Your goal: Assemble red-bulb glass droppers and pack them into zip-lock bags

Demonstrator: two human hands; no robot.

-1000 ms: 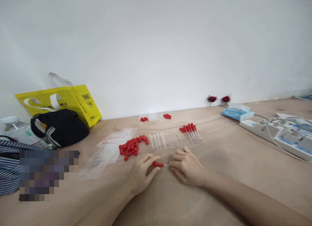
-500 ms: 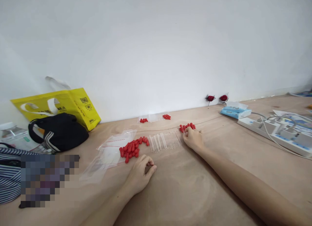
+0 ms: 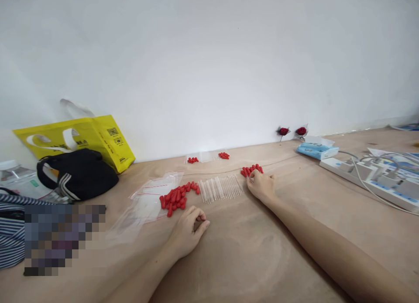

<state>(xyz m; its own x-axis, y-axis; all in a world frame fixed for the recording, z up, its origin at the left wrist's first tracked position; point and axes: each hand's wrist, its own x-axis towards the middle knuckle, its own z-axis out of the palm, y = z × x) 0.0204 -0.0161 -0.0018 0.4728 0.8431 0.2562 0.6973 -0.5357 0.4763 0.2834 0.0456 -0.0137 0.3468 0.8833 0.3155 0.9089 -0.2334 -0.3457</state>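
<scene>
Currently, right of the frame's centre, the right hand (image 3: pixel 262 186) is placed at the near side of a row of red bulbs (image 3: pixel 251 169), its fingers drawn together; whether anything is gripped cannot be told, since the fingertips are partly hidden; just left of it, clear tubes (image 3: pixel 221 188) are laid side by side at mid-frame. At lower centre the left hand (image 3: pixel 187 234) is held loosely curled, half open, with nothing seen in its grasp; beyond it a heap of red bulbs (image 3: pixel 176 197) is set next to clear plastic bags (image 3: pixel 149 198), left of centre
</scene>
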